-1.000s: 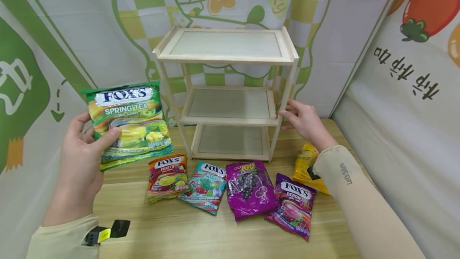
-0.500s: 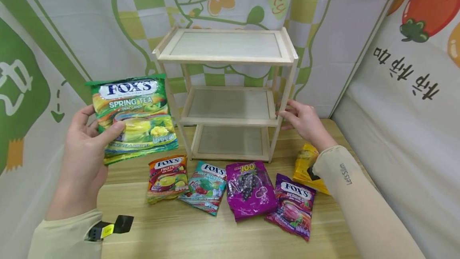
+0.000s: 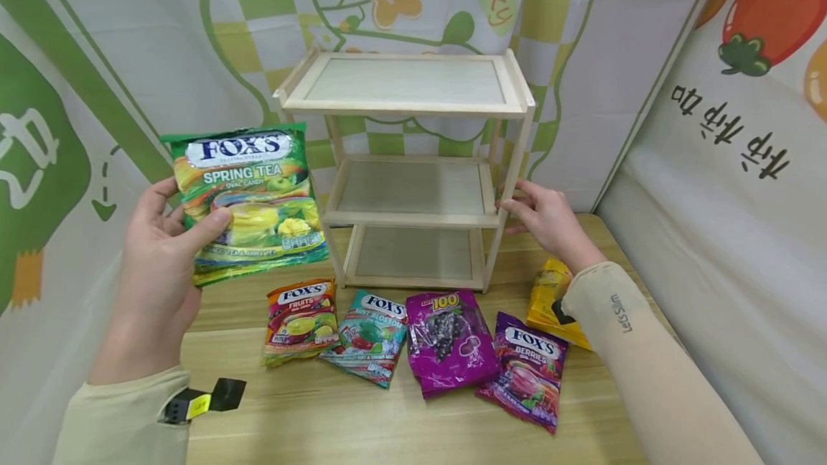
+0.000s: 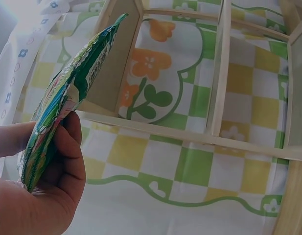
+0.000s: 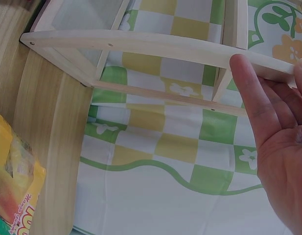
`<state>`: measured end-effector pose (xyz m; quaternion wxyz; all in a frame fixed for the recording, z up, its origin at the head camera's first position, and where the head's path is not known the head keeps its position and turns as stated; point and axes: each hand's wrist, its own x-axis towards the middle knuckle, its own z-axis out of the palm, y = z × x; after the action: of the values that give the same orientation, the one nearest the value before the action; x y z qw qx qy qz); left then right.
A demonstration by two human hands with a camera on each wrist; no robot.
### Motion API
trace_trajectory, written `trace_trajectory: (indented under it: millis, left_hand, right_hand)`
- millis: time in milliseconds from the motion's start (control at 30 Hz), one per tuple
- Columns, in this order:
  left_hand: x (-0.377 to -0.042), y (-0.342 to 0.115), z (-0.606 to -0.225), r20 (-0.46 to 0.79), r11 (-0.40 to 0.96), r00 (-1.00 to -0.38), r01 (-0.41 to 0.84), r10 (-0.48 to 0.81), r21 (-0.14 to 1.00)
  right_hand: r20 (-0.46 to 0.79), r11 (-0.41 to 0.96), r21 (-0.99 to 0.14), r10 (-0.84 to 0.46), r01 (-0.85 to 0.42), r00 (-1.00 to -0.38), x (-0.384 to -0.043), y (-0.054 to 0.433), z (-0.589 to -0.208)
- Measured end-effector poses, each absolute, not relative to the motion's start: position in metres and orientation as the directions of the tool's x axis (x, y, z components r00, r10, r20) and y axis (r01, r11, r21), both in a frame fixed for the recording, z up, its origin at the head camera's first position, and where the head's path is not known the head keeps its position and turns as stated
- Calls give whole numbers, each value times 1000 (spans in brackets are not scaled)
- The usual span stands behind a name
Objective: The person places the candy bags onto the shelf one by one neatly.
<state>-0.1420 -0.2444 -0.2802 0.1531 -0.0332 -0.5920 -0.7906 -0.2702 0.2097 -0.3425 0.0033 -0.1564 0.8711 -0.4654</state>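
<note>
My left hand (image 3: 155, 264) grips a green bag of Fox's Spring Tea candy (image 3: 255, 185), thumb on its front and fingers behind. It holds the bag up, just left of a pale wooden three-tier shelf (image 3: 413, 219). Side-on in the left wrist view, the candy bag (image 4: 62, 93) looks thin and tilted. My right hand (image 3: 549, 221) holds the shelf's right front post at about the middle tier. Up close in the right wrist view, the index fingertip of the right hand (image 5: 283, 142) touches the post, with other fingers bent beside it.
Along the shelf's front on the wooden table (image 3: 388, 429) lie candy bags: orange Fruits (image 3: 301, 321), teal Mint Blossom (image 3: 370, 336), purple Lot 100 (image 3: 450, 343) and Fox's Berries (image 3: 526, 372). A yellow bag (image 3: 549, 300) lies partly under the right forearm. Printed curtains stand behind and beside.
The left hand has carried the Spring Tea bag slightly up and to the right, nearer the shelf. The right hand stays on the post.
</note>
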Motion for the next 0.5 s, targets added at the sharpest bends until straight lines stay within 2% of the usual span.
trace_trajectory:
  millis: [500]
  left_hand:
    - [-148, -234, -276, 242, -242, -953, 283, -184, 928]
  right_hand:
    - [151, 526, -804, -272, -279, -950, -269, 209, -342]
